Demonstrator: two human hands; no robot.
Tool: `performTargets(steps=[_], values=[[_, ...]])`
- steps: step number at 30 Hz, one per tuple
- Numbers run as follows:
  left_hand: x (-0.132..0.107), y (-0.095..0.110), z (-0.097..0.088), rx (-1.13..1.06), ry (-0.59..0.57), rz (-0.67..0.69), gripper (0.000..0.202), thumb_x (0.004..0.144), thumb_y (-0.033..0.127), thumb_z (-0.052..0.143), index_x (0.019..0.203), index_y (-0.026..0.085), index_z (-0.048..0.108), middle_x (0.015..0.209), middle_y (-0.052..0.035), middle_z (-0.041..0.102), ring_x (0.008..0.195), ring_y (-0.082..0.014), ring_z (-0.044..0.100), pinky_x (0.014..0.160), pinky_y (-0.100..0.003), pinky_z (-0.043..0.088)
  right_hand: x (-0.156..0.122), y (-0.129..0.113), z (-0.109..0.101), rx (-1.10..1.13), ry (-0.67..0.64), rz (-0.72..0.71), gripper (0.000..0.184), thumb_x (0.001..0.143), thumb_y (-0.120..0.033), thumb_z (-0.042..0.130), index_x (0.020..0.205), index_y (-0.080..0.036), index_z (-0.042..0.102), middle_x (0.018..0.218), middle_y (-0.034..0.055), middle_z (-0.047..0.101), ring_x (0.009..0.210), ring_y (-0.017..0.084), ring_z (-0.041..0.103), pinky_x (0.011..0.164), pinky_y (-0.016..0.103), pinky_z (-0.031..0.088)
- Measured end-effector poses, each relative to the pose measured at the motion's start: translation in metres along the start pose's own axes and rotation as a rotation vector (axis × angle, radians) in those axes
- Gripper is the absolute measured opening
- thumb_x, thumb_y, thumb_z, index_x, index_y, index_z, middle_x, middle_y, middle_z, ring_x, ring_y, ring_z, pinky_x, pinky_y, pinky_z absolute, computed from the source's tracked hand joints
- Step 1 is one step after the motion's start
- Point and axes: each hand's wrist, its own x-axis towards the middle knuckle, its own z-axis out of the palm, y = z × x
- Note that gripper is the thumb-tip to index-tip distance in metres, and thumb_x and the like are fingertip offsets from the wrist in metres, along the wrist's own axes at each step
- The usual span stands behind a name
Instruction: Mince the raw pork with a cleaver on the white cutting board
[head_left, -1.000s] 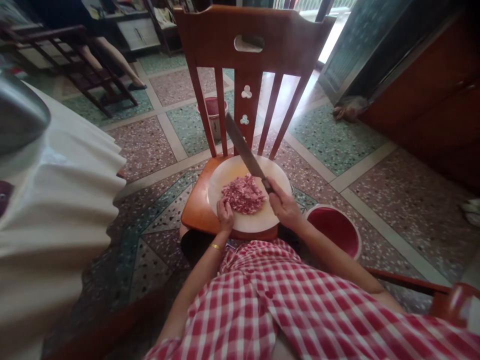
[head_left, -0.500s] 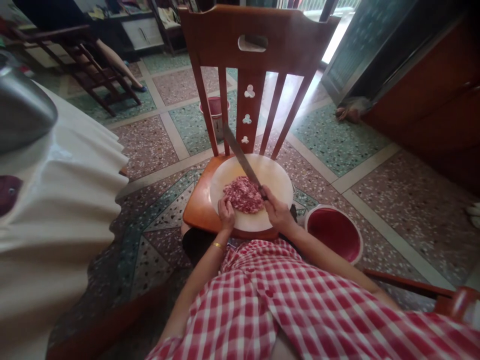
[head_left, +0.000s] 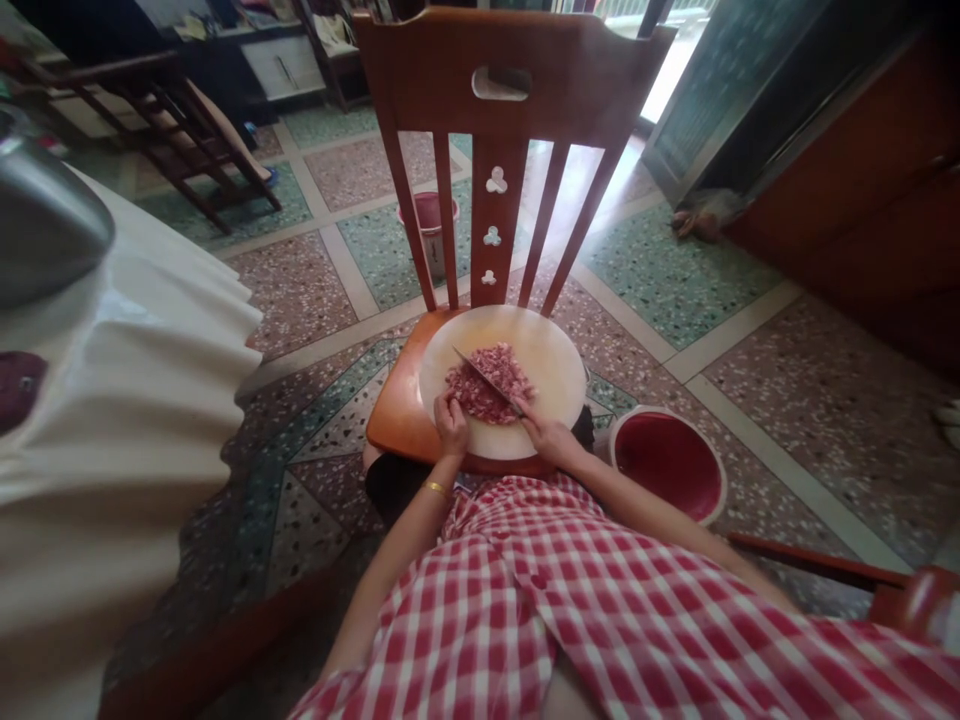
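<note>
The right hand (head_left: 546, 436) has its fingers closed around the handle of 1 knife (head_left: 486, 378), blade down in 1 pile of minced meat (head_left: 489, 383) heaped mid-way on 1 round cutting board (head_left: 551, 352) on 1 chair seat (head_left: 394, 420), while the left hand (head_left: 451, 424), fingers curled, steadies the pile's near edge.

No readable text, labels, numbers anywhere.

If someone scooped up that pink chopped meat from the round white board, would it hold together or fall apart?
The pink minced meat would probably sag and crumble, since it lies as a loose heap of small bits. It looks moist, so it may cling to fingers and to the knife blade lying across it. Pushed across the round white chopping board, it would likely smear rather than slide.
</note>
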Motion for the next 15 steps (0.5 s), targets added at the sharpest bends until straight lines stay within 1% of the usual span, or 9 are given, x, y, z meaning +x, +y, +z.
performTargets(steps=[1, 3, 5, 7, 10, 13, 15], values=[[0.001, 0.000, 0.000, -0.005, 0.007, -0.009, 0.023, 0.087, 0.026, 0.037, 0.101, 0.018, 0.054, 0.101, -0.0077, 0.056, 0.097, -0.0166, 0.052, 0.093, -0.032, 0.040, 0.001, 0.006, 0.004, -0.031, -0.034, 0.034, 0.047, 0.090, -0.031, 0.038, 0.137, -0.028, 0.038, 0.113, 0.0046, 0.064, 0.097, 0.024, 0.062, 0.085, 0.035, 0.047], [0.003, 0.000, -0.001, -0.029, 0.023, -0.034, 0.022, 0.087, 0.027, 0.038, 0.100, 0.018, 0.053, 0.100, -0.0076, 0.056, 0.096, -0.0163, 0.053, 0.092, -0.031, 0.040, -0.001, 0.013, 0.006, -0.053, -0.045, 0.046, 0.046, 0.090, -0.032, 0.039, 0.137, -0.030, 0.038, 0.114, 0.0035, 0.064, 0.100, 0.024, 0.061, 0.087, 0.035, 0.046], [0.005, 0.001, -0.002, -0.070, 0.052, -0.076, 0.023, 0.087, 0.029, 0.038, 0.100, 0.018, 0.052, 0.099, -0.0073, 0.056, 0.094, -0.0155, 0.053, 0.089, -0.030, 0.042, -0.008, 0.015, -0.001, -0.034, -0.029, -0.014, 0.047, 0.090, -0.034, 0.039, 0.137, -0.030, 0.038, 0.120, 0.0029, 0.060, 0.103, 0.024, 0.059, 0.089, 0.034, 0.045], [0.007, 0.002, -0.006, -0.111, 0.088, -0.127, 0.027, 0.087, 0.034, 0.037, 0.103, 0.017, 0.051, 0.095, -0.0066, 0.056, 0.090, -0.0144, 0.054, 0.084, -0.028, 0.044, -0.022, 0.014, -0.010, -0.009, -0.021, -0.094, 0.048, 0.090, -0.035, 0.040, 0.137, -0.028, 0.038, 0.121, 0.0039, 0.059, 0.103, 0.024, 0.059, 0.088, 0.034, 0.045], [0.009, 0.007, -0.017, -0.141, 0.141, -0.177, 0.035, 0.089, 0.040, 0.031, 0.107, 0.016, 0.050, 0.088, -0.0057, 0.055, 0.081, -0.0128, 0.055, 0.074, -0.025, 0.045, -0.044, 0.016, -0.014, -0.006, -0.066, -0.156, 0.046, 0.089, -0.034, 0.041, 0.134, -0.025, 0.043, 0.112, 0.0057, 0.065, 0.096, 0.024, 0.062, 0.085, 0.035, 0.046], [0.011, 0.010, -0.030, -0.103, 0.168, -0.191, 0.044, 0.090, 0.045, 0.025, 0.111, 0.015, 0.049, 0.092, -0.0073, 0.057, 0.079, -0.0123, 0.056, 0.071, -0.025, 0.046, -0.055, 0.017, 0.000, 0.010, -0.165, -0.140, 0.044, 0.090, -0.034, 0.039, 0.132, -0.024, 0.045, 0.105, 0.0061, 0.067, 0.092, 0.023, 0.063, 0.082, 0.034, 0.047], [0.015, 0.009, -0.038, -0.061, 0.159, -0.198, 0.047, 0.090, 0.048, 0.024, 0.115, 0.015, 0.047, 0.098, -0.0093, 0.057, 0.083, -0.0132, 0.057, 0.074, -0.026, 0.046, -0.051, 0.013, 0.016, 0.056, -0.203, -0.128, 0.044, 0.090, -0.033, 0.037, 0.132, -0.022, 0.045, 0.107, 0.0067, 0.066, 0.095, 0.022, 0.062, 0.083, 0.034, 0.047]])
